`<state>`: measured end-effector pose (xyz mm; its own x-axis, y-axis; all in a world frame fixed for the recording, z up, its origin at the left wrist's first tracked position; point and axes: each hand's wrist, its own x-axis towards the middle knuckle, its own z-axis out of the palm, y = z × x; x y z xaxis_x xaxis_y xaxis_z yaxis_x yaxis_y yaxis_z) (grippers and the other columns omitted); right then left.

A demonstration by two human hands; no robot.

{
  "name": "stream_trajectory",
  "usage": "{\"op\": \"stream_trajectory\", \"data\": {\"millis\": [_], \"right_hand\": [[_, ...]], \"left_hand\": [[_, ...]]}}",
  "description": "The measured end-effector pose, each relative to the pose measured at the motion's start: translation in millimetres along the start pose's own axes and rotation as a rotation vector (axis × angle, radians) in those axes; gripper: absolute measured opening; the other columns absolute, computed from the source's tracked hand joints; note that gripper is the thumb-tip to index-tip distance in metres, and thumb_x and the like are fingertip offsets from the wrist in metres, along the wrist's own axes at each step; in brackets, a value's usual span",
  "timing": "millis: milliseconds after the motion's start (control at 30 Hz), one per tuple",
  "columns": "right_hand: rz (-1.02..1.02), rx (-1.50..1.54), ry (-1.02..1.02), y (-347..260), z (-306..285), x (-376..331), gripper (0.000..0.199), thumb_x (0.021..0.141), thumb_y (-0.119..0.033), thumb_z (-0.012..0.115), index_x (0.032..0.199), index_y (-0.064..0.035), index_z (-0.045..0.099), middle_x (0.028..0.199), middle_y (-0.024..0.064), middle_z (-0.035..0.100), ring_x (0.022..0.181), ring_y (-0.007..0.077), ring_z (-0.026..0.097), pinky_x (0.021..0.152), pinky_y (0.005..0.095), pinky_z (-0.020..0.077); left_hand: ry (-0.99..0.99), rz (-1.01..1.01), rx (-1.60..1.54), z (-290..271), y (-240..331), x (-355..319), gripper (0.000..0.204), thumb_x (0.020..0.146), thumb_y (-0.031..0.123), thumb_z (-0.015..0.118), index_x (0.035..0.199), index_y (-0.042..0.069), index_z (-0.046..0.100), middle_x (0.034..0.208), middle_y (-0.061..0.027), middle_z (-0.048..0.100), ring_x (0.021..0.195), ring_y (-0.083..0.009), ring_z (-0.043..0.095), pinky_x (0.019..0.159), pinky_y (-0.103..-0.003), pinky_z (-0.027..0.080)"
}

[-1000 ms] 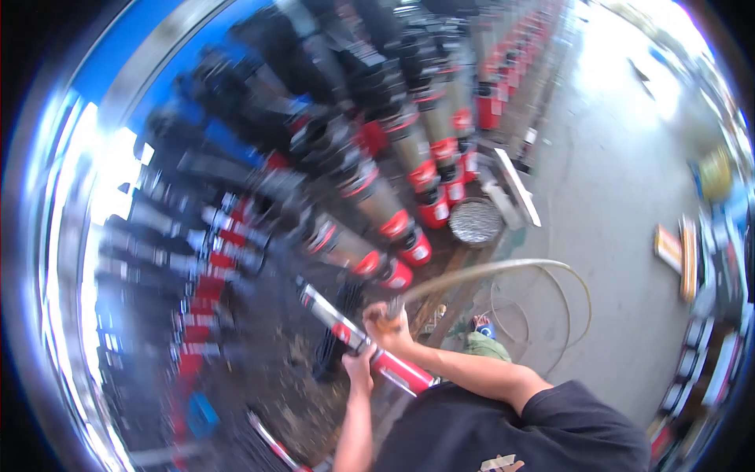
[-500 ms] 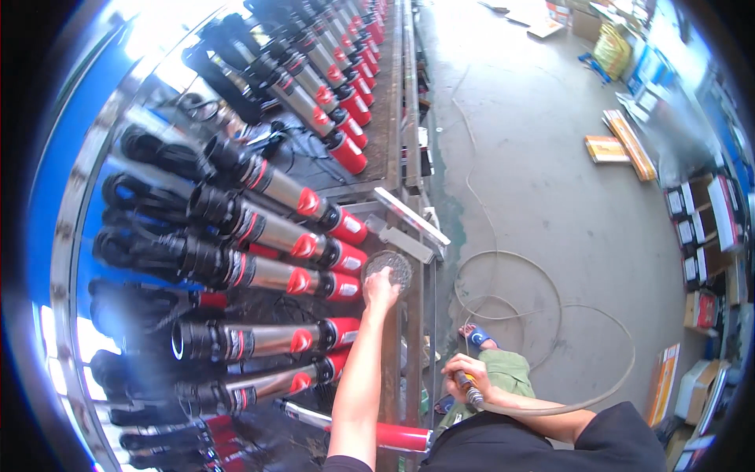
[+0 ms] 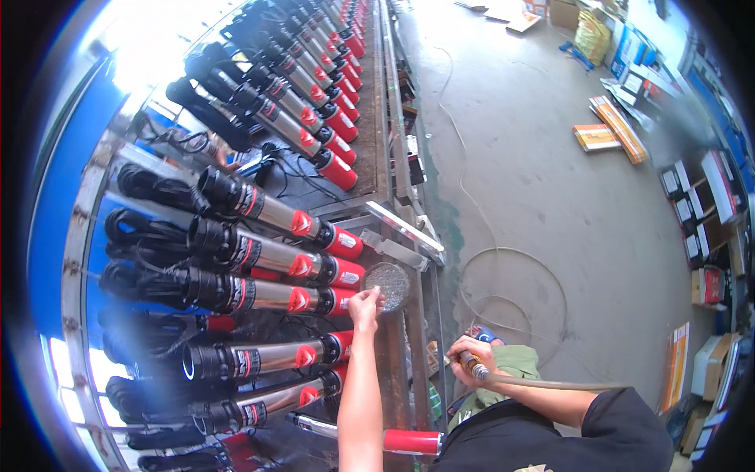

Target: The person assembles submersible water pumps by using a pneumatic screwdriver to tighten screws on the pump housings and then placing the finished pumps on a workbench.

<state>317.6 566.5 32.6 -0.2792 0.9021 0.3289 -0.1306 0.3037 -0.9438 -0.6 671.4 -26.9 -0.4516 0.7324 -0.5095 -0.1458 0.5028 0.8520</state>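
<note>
My left hand (image 3: pixel 366 307) is closed in a pinch at the near-left rim of a round dish (image 3: pixel 388 287) full of small grey metal pieces. Whatever its fingertips hold is too small to make out. Just left of that hand lie several submersible pumps (image 3: pixel 271 295), steel tubes with red end caps and black cables. In my right hand (image 3: pixel 472 358) is an air tool (image 3: pixel 472 365), its hose (image 3: pixel 543 384) trailing right. My fingers wrap round the tool and hide part of it. A single pump with a red end (image 3: pixel 413 442) lies nearest me, below the left forearm.
A long row of similar pumps (image 3: pixel 318 94) runs along the bench (image 3: pixel 376 141) into the distance. Metal bars (image 3: pixel 405 232) rest beyond the dish. The hose loops over the floor (image 3: pixel 503 197). Boxes (image 3: pixel 708 283) stand along the right side, with orange-striped cartons (image 3: pixel 609 134) farther off.
My left hand has drawn back from the dish's middle to its near-left rim, fingers now pinched. The right hand still grips the air tool. The whole view has shifted slightly.
</note>
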Motion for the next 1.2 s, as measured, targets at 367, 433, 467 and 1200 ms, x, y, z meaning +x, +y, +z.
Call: {"op": "stream_trajectory", "data": {"millis": [367,433,467,1200], "right_hand": [[-0.011,0.748,-0.058,-100,95,34,0.015,0.087,-0.003,0.061,0.101,-0.0034,0.056,0.094,0.0104,0.053,0.072,0.0184,0.06,0.068,0.0338,0.0518],[0.007,0.889,-0.11,-111,118,25,0.018,0.086,-0.003,0.061,0.102,-0.0036,0.055,0.093,0.01,0.052,0.07,0.0191,0.059,0.069,0.0359,0.0509],[0.065,0.839,-0.109,-121,128,19,0.021,0.082,-0.011,0.06,0.1,-0.0048,0.053,0.088,0.0101,0.051,0.062,0.0179,0.053,0.066,0.0369,0.0492],[0.355,0.461,-0.83,-23,245,-116,0.017,0.087,0.003,0.053,0.102,-0.0039,0.05,0.095,0.0095,0.054,0.082,0.0179,0.057,0.08,0.0339,0.0491]], "left_hand": [[-0.046,-0.018,-0.712,-54,-68,-259,0.017,0.097,0.019,0.066,0.099,0.003,0.071,0.083,-0.0057,0.067,0.069,-0.0139,0.055,0.058,-0.025,0.042],[-0.135,-0.14,-1.119,-63,-69,-289,0.019,0.097,0.022,0.067,0.096,0.003,0.071,0.078,-0.0038,0.064,0.063,-0.0101,0.05,0.054,-0.022,0.037],[-0.221,-0.2,-1.322,-68,-64,-305,0.02,0.097,0.023,0.068,0.096,0.003,0.071,0.076,-0.0027,0.062,0.062,-0.0084,0.048,0.053,-0.021,0.036],[0.446,-0.225,-1.726,-118,-221,-364,0.017,0.1,0.013,0.049,0.089,0.003,0.058,0.065,0.0015,0.05,0.049,-0.008,0.037,0.046,-0.023,0.031]]}}
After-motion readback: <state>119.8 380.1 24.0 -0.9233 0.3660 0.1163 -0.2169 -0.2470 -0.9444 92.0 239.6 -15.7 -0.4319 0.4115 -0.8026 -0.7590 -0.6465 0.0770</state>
